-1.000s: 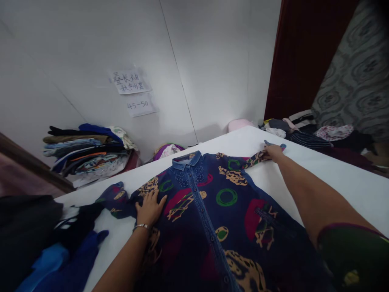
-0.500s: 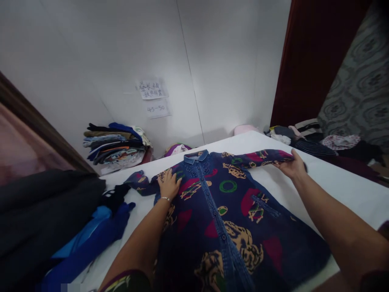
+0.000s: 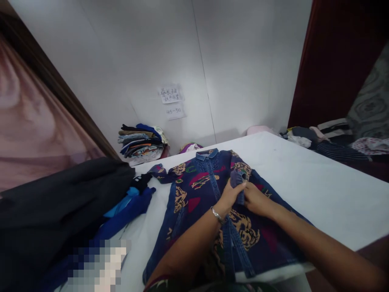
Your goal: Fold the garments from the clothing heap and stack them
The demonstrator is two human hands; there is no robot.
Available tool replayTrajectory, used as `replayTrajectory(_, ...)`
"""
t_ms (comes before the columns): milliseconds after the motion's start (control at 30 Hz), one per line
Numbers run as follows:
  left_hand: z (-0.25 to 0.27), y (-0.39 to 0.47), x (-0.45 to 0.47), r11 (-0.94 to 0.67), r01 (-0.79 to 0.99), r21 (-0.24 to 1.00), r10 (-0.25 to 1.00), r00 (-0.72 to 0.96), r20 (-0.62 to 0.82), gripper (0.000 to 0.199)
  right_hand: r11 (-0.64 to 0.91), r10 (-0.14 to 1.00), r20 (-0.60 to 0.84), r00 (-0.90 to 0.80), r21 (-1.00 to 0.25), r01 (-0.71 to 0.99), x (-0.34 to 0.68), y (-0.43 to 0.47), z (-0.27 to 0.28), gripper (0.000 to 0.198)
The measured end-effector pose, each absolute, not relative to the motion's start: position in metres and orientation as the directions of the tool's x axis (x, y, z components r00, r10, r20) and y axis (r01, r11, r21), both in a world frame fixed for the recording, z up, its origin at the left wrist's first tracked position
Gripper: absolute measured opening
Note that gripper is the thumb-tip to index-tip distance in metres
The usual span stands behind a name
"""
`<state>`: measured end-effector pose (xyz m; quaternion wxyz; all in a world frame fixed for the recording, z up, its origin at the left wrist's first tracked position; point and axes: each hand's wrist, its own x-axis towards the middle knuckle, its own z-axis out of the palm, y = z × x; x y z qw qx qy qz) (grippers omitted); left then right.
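Bracelet: silvery, shiny, circling the left wrist
Left sleeve: dark, pale pattern, reddish edge, near seven o'clock
Right forearm: bare, four o'clock
Clothing front: dark, patterned, six o'clock

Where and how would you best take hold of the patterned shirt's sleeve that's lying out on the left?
Probably pinch the sleeve near its outer end, from above. It juts sideways from the patterned shirt with its top uncovered, and that end looks narrow enough for one grip. Coming in low from the left seems worse: the black cloth lies close there.
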<state>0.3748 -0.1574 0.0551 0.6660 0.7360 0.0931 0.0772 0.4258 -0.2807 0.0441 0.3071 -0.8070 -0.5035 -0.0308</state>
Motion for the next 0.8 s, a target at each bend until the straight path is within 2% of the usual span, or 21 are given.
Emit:
replayTrajectory(67, 0.049, -0.161, 0.375, 0.126, 0.048, 0.991, 0.327, 0.941, -0.087, 0.034, -0.246, 0.828, 0.369, 0.422, -0.438, 0.865, 0.414, -0.296, 0.032, 0.056)
replayTrajectory(133, 0.052, -0.156, 0.377, 0.283, 0.078, 0.956, 0.383, 0.904, -0.187, 0.020, -0.266, 0.807, 0.378, 0.453, -0.453, 0.851, 0.415, -0.325, 0.018, 0.051)
replayTrajectory(200, 0.062, -0.147, 0.381, 0.395, 0.088, 0.915, 0.409, 0.875, -0.260, 0.013, -0.415, 0.692, 0.387, 0.609, -0.478, 0.774, 0.423, -0.363, 0.002, 0.046)
replayTrajectory(300, 0.086, -0.132, 0.391, 0.457, 0.049, 0.888, 0.417, 0.870, -0.262, 0.015, -0.661, 0.423, 0.309, 0.852, -0.538, 0.524, 0.437, -0.419, -0.020, 0.052)
replayTrajectory(400, 0.111, -0.119, 0.411, 0.431, -0.012, 0.902, 0.412, 0.892, -0.185, 0.014, -0.693, 0.306, 0.160, 0.939, -0.639, 0.335, 0.439, -0.453, -0.030, 0.059)
replayTrajectory(567, 0.151, -0.098, 0.451, 0.374, -0.071, 0.925, 0.460, 0.880, -0.119, 0.010, -0.486, 0.324, -0.033, 0.946, -0.863, 0.136, 0.426, -0.453, -0.013, 0.071)
replayTrajectory(667, 0.176, -0.080, 0.471, 0.339, -0.059, 0.939, 0.491, 0.862, -0.124, 0.015, -0.352, 0.371, 0.014, 0.929, -0.923, 0.154, 0.415, -0.438, 0.009, 0.069)
replayTrajectory(800, 0.208, -0.040, 0.485, 0.352, -0.137, 0.926, 0.593, 0.798, -0.107, 0.016, -0.317, 0.520, 0.129, 0.844, -0.888, 0.332, 0.394, -0.408, 0.048, 0.053)
